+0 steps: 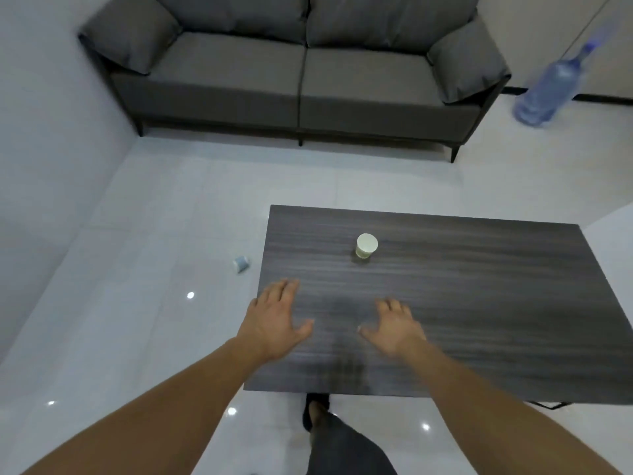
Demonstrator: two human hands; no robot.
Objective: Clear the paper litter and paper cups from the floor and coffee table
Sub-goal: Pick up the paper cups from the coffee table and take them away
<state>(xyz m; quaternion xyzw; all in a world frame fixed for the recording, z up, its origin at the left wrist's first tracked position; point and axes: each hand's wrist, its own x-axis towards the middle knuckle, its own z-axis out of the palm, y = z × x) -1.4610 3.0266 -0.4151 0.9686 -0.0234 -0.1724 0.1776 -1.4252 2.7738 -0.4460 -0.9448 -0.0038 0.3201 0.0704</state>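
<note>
Fingers spread, holding nothing, on left hand [277, 323] and right hand [394, 329] over table [479, 303], cup [366, 246] upright beyond, litter [241, 264] on floor [171, 217].

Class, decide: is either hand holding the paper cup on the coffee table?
No: the paper cup stands alone on the coffee table, and the left hand and right hand are both open, well short of it.

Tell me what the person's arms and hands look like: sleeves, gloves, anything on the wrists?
The left forearm and right forearm are bare as far as the view shows, with no sleeve in sight. The left hand and right hand wear no gloves, and no watch or band shows at either wrist. Rings cannot be ruled out; the fingers are blurred.
</note>
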